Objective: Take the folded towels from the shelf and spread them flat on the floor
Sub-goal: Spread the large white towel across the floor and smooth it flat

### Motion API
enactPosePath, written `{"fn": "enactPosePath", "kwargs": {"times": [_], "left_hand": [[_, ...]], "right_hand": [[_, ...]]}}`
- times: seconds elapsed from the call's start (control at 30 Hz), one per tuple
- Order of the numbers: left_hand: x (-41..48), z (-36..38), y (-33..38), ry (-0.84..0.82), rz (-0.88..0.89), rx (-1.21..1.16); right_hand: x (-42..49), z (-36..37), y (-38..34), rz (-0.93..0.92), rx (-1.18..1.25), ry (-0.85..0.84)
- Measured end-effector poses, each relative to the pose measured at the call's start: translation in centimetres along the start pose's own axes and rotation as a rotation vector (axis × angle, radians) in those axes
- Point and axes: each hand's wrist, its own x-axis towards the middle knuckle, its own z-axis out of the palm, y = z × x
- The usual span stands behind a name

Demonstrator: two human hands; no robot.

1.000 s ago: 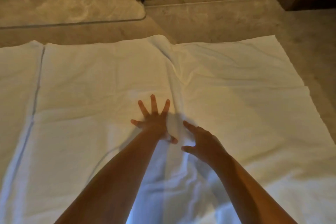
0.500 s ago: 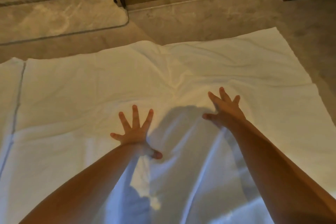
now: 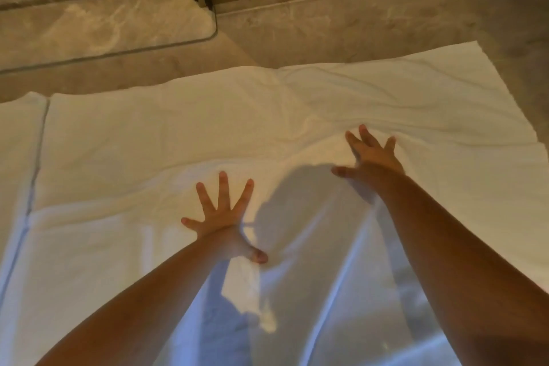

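A white towel (image 3: 148,157) lies spread on the floor (image 3: 356,27), filling the lower frame, wrinkled at centre and upper right. The left hand (image 3: 221,217) presses flat at centre, fingers splayed. The right hand (image 3: 368,157), fingers straight, presses right of centre, well apart from the left.

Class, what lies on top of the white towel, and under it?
Left hand and right hand press on the towel, fingers spread. The floor beneath is hidden, showing only beyond its edge.
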Motion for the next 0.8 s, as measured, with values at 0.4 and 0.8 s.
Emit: {"fn": "enactPosePath", "kwargs": {"times": [0.4,0.8], "left_hand": [[-0.4,-0.1,0.0,0.059,0.074,-0.018],[-0.5,0.0,-0.5,0.090,0.137,-0.027]], "right_hand": [[-19.4,12.1,2.9,0.132,0.153,0.185],[-28.9,18.7,4.9,0.474,0.254,0.006]]}}
